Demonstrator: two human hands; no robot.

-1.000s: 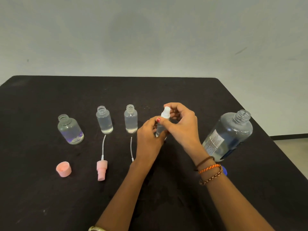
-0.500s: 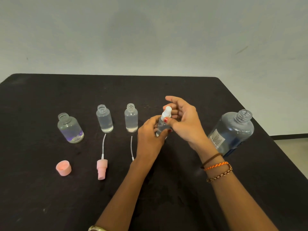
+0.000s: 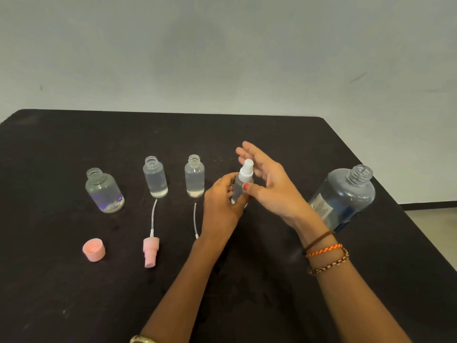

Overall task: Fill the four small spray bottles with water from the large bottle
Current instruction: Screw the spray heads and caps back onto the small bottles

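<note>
My left hand (image 3: 222, 201) grips a small clear spray bottle (image 3: 239, 188) with a white spray top (image 3: 246, 170) on it, held upright just above the table. My right hand (image 3: 269, 184) is beside the top with its fingers spread and straight, holding nothing. Three more small bottles stand uncapped in a row to the left: a wider one (image 3: 103, 190), a second (image 3: 155, 177) and a third (image 3: 194, 176), all holding clear liquid. The large clear bottle (image 3: 343, 198) stands uncapped at the right.
On the black table (image 3: 74, 293) lie a pink cap (image 3: 94, 250), a pink spray head with its tube (image 3: 150, 251) and a white tube (image 3: 195, 220) partly hidden by my left arm. The table's right edge runs close behind the large bottle.
My right hand has let go of the white spray top and spread its fingers. The left hand keeps hold of the small bottle.
</note>
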